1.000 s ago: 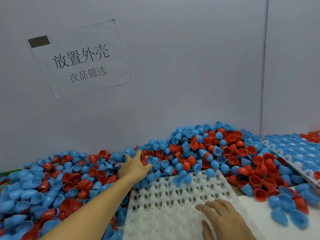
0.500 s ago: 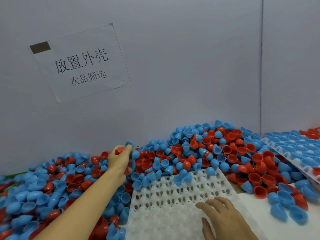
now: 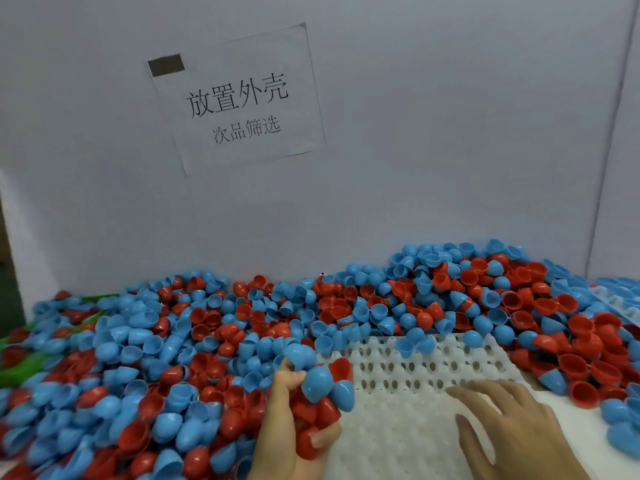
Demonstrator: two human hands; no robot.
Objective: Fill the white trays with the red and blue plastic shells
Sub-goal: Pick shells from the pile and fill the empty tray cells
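Back from the heap, the left hand (image 3: 294, 424) now clutches a bunch of red and blue shells (image 3: 317, 386) at the near white tray (image 3: 398, 427), whose pockets look nearly all empty. Right hand (image 3: 512, 431) lies flat on it, fingers spread. Filling has barely begun.

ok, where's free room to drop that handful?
Free: the white tray, its open cells between the left hand gripping the handful of shells and the flat right hand. Only a couple of blue shells sit at its far edge. Crowded: the shell pile left of and behind it.
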